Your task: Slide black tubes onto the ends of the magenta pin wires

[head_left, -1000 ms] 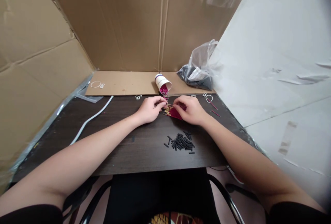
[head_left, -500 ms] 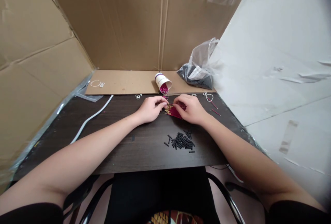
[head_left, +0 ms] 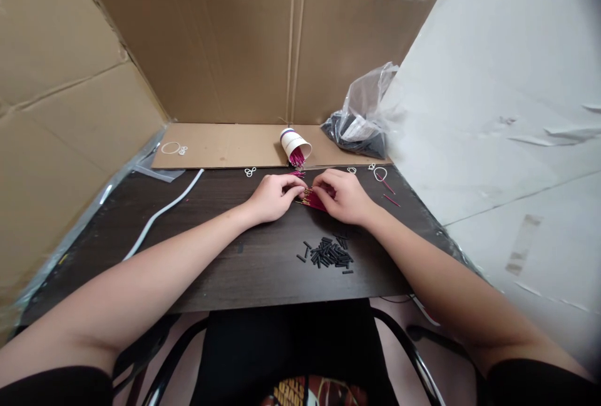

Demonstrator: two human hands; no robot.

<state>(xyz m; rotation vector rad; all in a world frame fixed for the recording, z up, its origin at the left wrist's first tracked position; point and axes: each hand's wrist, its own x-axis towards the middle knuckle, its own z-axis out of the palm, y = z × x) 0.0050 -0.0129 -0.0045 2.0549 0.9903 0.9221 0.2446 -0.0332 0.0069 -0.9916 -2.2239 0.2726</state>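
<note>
On the table, dark red wires with gold-coloured metal tips lie side by side between my two hands. My left hand is closed in a pinch at the gold tips; whatever lies between its thumb and forefinger is too small to make out. From the other side my right hand is closed over the red wires, thumb and forefinger together at the tips and its other fingers curled. The fingertips of both hands nearly meet. Nearer me lies a loose pile of short black tubes.
A white paper cup lies tipped with red wires spilling out. Behind to the right sits a clear plastic bag of dark pieces. A pale cord runs along the left. White loops and loose red wires lie at right.
Both hands stay at the gold tips; their fingertips have drawn slightly closer together and cover more of the tips. The whole view has shifted a little.
</note>
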